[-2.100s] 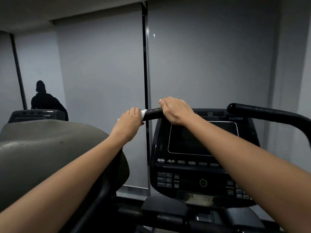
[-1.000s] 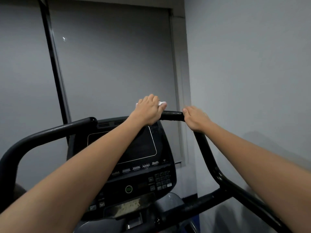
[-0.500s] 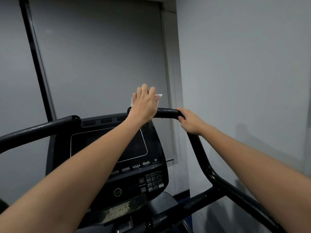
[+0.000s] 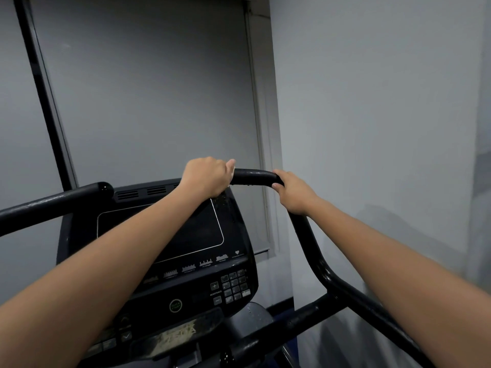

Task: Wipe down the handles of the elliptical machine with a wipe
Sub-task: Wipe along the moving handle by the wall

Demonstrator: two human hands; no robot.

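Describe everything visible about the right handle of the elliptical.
The right handle is a black tube with a matte, foam-like grip on top that looks damp, with droplets and sheen. Its top runs roughly level, bends at the right, then slopes down toward the camera as glossy bare tube, meeting a crossbar low in frame. The left hand curls round its inner end, hiding the tip; the right hand grips the bend. It stands above and right of the console.

Gym; elliptical console (image 4: 164,251), handlebars (image 4: 252,177)
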